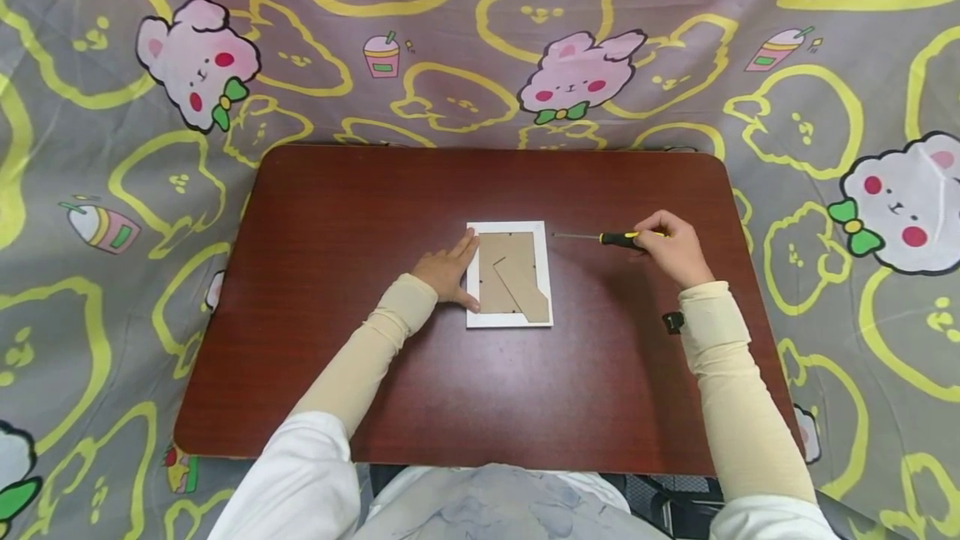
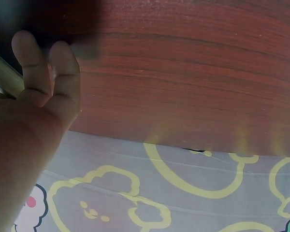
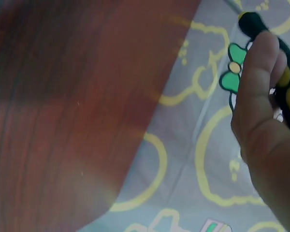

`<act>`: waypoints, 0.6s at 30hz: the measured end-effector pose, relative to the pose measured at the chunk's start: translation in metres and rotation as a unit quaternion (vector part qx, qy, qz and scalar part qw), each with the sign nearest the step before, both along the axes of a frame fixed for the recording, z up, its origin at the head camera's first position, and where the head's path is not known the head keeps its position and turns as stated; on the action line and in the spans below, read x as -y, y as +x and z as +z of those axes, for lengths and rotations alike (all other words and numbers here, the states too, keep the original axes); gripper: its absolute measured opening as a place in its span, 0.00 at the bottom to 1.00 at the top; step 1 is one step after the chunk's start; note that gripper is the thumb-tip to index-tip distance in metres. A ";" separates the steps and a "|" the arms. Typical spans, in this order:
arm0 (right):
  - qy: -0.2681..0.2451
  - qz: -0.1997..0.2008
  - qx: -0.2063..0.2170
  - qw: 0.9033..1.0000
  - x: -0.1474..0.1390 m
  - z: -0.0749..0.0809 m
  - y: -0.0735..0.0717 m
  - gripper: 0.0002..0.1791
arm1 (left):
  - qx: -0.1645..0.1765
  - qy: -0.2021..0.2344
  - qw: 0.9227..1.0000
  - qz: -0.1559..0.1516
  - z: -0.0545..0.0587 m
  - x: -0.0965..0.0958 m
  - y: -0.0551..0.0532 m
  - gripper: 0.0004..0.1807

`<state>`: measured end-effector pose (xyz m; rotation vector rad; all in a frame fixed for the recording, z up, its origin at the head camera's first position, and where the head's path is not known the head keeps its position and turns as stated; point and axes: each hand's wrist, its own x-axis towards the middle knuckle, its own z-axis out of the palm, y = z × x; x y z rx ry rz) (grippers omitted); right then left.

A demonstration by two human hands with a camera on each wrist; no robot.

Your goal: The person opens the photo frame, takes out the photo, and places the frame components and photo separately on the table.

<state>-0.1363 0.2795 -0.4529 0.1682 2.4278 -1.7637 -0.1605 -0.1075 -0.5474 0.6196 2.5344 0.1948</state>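
A white picture frame [image 1: 510, 321] lies back side up on the table, its brown backing board [image 1: 517, 257] showing a slanted stand flap and small dark tabs along the edges. My left hand [image 1: 447, 270] rests on the frame's left side, fingers stretched toward the top corner and thumb near the lower left. To the right, my right hand [image 1: 672, 247] grips a black and yellow screwdriver [image 1: 618, 239]. Its thin shaft points left, with the tip just off the frame's right edge. In the right wrist view the screwdriver handle [image 3: 253, 25] is held between thumb and fingers.
The dark red wooden table [image 1: 337, 215] has rounded corners. A patterned cloth [image 1: 450, 40] with cartoon animals hangs behind it and along both sides. A small black device [image 1: 673, 322] sits at the right wrist.
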 end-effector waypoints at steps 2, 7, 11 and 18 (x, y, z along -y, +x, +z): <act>0.004 0.028 0.004 1.000 0.006 -0.004 0.001 0.12 | 0.000 0.003 1.000 0.001 -0.001 0.001 0.000 0.79; 0.006 0.084 0.027 0.996 0.027 -0.015 0.003 0.09 | -0.002 0.008 1.000 0.004 -0.005 0.002 0.000 0.79; 0.013 0.115 0.034 0.993 0.045 -0.026 0.004 0.07 | -0.007 0.002 1.000 0.002 -0.009 0.002 -0.001 0.80; 0.019 0.142 0.031 0.989 0.066 -0.043 0.004 0.05 | -0.008 0.001 1.000 -0.005 -0.003 0.003 0.000 0.79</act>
